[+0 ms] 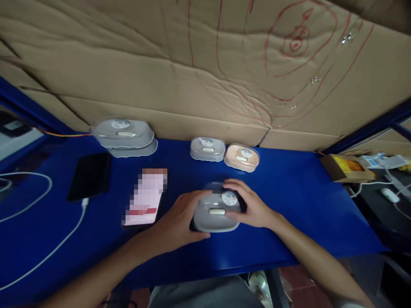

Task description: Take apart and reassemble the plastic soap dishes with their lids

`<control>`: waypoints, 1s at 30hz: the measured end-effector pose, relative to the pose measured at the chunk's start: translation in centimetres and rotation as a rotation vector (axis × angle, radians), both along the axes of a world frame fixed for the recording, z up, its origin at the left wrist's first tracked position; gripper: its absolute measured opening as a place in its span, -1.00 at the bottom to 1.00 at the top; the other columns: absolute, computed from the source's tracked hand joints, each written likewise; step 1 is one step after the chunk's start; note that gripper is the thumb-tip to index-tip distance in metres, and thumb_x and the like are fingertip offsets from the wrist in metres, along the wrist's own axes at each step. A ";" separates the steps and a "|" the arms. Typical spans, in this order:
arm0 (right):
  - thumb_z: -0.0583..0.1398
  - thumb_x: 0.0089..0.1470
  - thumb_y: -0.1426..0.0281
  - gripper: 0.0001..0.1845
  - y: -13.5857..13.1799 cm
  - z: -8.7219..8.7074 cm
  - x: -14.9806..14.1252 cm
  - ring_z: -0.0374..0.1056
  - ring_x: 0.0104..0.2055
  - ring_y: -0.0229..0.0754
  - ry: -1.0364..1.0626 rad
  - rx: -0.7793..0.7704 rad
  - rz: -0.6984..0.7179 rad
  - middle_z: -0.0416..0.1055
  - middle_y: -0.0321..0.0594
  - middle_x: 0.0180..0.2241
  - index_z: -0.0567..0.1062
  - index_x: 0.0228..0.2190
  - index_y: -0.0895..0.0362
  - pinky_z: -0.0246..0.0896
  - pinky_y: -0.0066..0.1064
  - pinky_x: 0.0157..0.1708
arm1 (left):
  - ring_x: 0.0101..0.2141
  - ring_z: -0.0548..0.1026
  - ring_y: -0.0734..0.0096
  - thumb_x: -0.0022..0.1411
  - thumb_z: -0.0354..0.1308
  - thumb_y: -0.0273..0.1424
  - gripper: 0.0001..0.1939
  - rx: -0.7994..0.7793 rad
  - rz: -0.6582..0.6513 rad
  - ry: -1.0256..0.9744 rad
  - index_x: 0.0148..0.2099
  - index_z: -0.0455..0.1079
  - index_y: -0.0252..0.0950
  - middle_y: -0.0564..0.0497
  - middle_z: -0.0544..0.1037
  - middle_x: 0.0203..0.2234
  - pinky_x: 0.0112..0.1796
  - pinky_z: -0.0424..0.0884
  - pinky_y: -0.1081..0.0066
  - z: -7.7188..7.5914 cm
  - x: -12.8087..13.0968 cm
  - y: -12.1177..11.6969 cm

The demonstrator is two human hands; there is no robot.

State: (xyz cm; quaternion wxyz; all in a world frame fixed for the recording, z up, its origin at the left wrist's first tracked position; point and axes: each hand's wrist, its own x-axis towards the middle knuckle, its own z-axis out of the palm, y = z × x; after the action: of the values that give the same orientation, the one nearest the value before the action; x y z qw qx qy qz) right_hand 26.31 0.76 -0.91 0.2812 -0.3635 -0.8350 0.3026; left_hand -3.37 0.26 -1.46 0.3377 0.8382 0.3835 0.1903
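Near the front edge of the table, a small grey plastic box with a clear lid (215, 221) sits between my two hands. The lid carries a white handle and a round sticker. My left hand (183, 216) grips the box's left side, thumb along the near edge and fingers over the far corner. From the right, my right hand (252, 205) holds it, with fingertips at the far edge and the thumb by the white handle. Behind it stand a similar grey box (207, 155) and a peach-coloured box (239, 160), side by side.
Two larger grey lidded boxes (128, 139) are stacked at the back left of the blue table (298, 192). A lit phone (146, 196) and a dark phone (90, 176) on a white cable lie left. A cardboard wall (144, 77) rises behind. An open carton (345, 169) stands right.
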 end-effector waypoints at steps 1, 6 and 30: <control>0.33 0.28 0.09 -0.23 0.2 -0.2 0.3 0.18 0.45 0.12 -0.020 0.007 -0.022 0.20 0.07 0.39 0.23 0.37 -0.02 0.19 0.03 0.39 | 0.30 0.36 -0.19 0.12 0.51 -0.29 0.02 -0.003 -0.008 -0.004 0.48 0.01 -0.09 -0.25 0.34 0.34 0.27 0.33 -0.16 0.0 0.0 -0.1; 0.27 0.34 0.12 -0.31 1.1 -0.8 1.2 0.16 0.46 0.12 -0.095 0.054 -0.142 0.19 0.04 0.40 0.24 0.38 -0.04 0.15 0.07 0.41 | 0.32 0.35 -0.19 0.11 0.52 -0.30 0.04 -0.017 -0.042 -0.045 0.49 0.03 -0.09 -0.25 0.34 0.34 0.29 0.31 -0.14 0.2 -0.4 -0.1; 0.27 0.34 0.13 -0.60 -0.3 -0.2 -0.9 0.37 0.22 0.11 -0.189 0.383 -0.038 0.48 0.01 0.02 0.50 0.04 0.15 0.24 -0.04 0.19 | 0.31 0.34 -0.32 0.00 0.60 -0.16 0.35 0.134 0.049 0.053 0.55 -0.27 -0.06 -0.31 0.30 0.38 0.25 0.22 -0.23 -0.7 -0.1 0.2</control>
State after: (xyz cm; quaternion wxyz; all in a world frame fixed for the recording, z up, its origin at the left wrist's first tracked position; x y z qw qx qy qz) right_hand 25.38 0.50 -1.12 0.2712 -0.3458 -0.8930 0.0977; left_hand -3.46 0.49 -2.12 0.2657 0.8541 0.3991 0.2015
